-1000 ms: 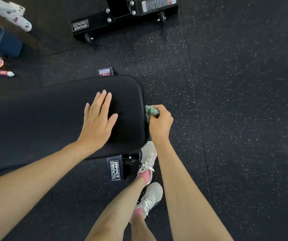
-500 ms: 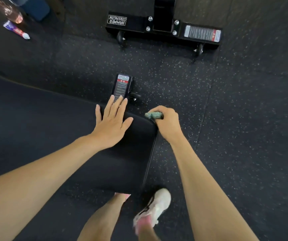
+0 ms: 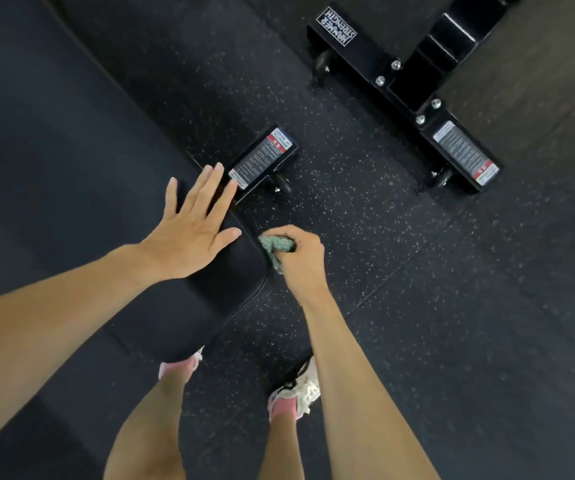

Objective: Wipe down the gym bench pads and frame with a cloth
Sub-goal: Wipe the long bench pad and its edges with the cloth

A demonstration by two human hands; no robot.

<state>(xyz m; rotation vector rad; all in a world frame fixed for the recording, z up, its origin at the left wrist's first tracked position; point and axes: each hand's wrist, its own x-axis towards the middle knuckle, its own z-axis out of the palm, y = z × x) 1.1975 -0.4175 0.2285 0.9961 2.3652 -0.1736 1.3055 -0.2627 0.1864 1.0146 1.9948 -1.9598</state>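
The black bench pad [image 3: 71,161] fills the left side, its rounded end near the centre. My left hand [image 3: 192,233] lies flat on that end with fingers spread, fingertips reaching the far edge. My right hand [image 3: 300,258] is closed on a bunched green cloth [image 3: 274,249], pressing it against the pad's end edge at the corner. The bench's black frame foot [image 3: 262,161] with a warning label and a small wheel sticks out on the floor just beyond my left fingertips.
A second black bench base [image 3: 404,88] with bolts, wheels and labels stands on the floor at the upper right. Speckled black rubber flooring [image 3: 452,306] spreads to the right. My legs and two white-and-pink shoes [image 3: 296,389] stand below the pad's end.
The view has swung round the bench end. My right hand with the cloth has slid along the pad's end edge toward the far corner. My left hand stays flat on the pad.
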